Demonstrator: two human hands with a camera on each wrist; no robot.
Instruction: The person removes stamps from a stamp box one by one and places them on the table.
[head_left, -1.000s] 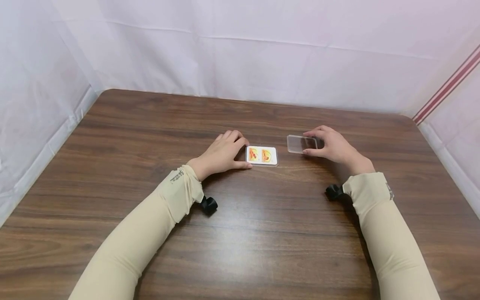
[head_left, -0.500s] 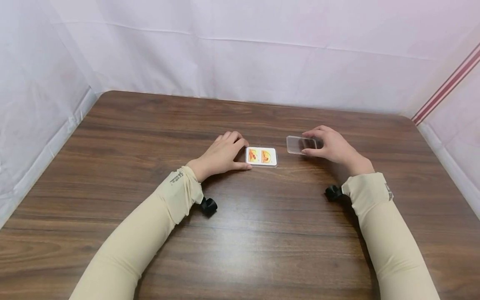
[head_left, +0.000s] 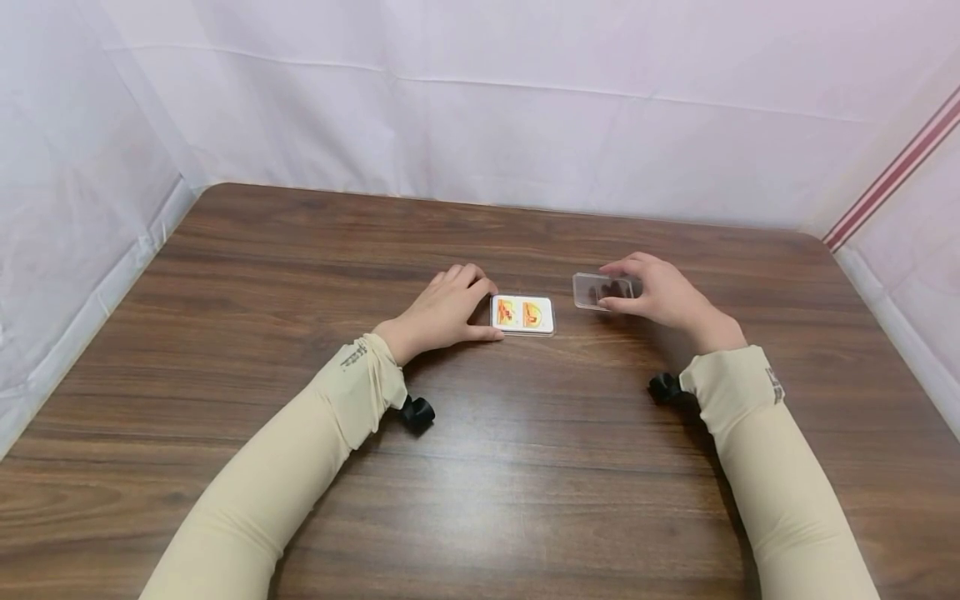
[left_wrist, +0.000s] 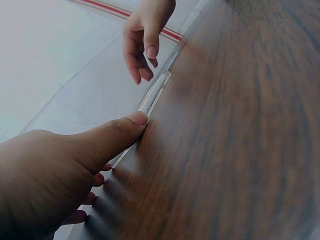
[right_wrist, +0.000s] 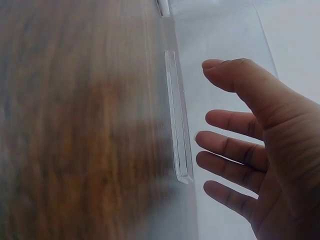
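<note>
Both hands rest low on the wooden table [head_left: 300, 250]. Left hand [head_left: 442, 310] has its fingers curled against the left end of a deck of cards in a shallow clear tray [head_left: 522, 314], the thumb lying along its near edge and touching it; the deck lies flat near the table's middle, orange pictures facing up. Right hand [head_left: 663, 293] is released: in the right wrist view its fingers are spread and apart from the clear plastic lid [head_left: 602, 290], which lies flat just to the deck's right, a small gap between the two. Beige sleeves [head_left: 315, 450] cover both forearms, and white cloth [head_left: 480, 100] walls the table. Judging by the smooth tabletop, a sideways push from the left thumb could slide the deck or fan its top cards, and the thin, see-through lid may slip if pinched only at its edge.
</note>
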